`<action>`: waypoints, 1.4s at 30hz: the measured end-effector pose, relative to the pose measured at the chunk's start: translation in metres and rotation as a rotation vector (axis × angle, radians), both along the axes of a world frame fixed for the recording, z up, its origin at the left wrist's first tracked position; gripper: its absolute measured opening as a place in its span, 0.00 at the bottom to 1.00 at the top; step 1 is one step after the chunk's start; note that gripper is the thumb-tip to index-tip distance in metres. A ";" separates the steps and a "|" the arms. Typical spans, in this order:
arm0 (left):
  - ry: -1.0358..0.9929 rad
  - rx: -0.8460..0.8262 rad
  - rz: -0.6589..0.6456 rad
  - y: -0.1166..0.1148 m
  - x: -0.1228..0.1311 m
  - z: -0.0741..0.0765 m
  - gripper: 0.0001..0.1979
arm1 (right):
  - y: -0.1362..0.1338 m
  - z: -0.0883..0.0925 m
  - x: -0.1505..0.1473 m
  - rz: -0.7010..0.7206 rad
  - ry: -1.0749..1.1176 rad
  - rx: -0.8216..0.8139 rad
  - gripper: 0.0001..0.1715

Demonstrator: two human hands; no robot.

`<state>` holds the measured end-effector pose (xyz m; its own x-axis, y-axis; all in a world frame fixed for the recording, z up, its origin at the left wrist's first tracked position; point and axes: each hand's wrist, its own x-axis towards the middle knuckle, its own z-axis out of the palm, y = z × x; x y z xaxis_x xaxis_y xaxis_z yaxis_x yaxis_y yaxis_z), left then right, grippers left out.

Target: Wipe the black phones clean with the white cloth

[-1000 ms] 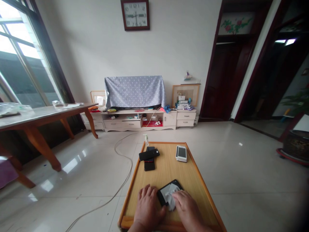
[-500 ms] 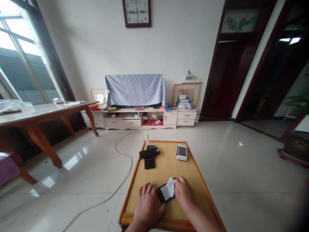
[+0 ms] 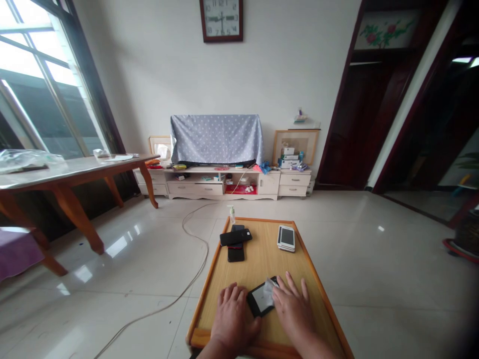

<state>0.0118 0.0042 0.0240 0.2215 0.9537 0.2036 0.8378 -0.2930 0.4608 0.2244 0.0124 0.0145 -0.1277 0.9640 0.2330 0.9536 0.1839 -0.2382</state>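
A dark phone [image 3: 260,302] lies screen up on the near part of a low wooden table [image 3: 262,262]. My left hand [image 3: 234,316] rests flat beside the phone's left edge, fingers spread, thumb against its near corner. My right hand [image 3: 294,309] lies over the phone's right side with fingers stretched out, pressing a small white wipe [image 3: 268,289] onto the screen. Farther up the table lie stacked dark phones [image 3: 235,238] on the left and a stack of white phones [image 3: 286,238] on the right.
A small pump bottle [image 3: 232,214] stands at the table's far left corner. A white cable [image 3: 190,249] snakes over the glossy tiled floor to the TV stand [image 3: 224,182]. A long wooden table [image 3: 67,174] stands at left, dark doorways [image 3: 352,124] at right.
My right hand has slid with the wipe from the phone's near end toward its far right corner, and its fingers have spread out. The left hand has stayed put. The view shifted slightly.
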 end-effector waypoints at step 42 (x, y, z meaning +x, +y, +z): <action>0.053 -0.103 0.014 0.006 -0.006 -0.008 0.21 | -0.017 -0.002 -0.051 0.418 0.138 -0.259 0.39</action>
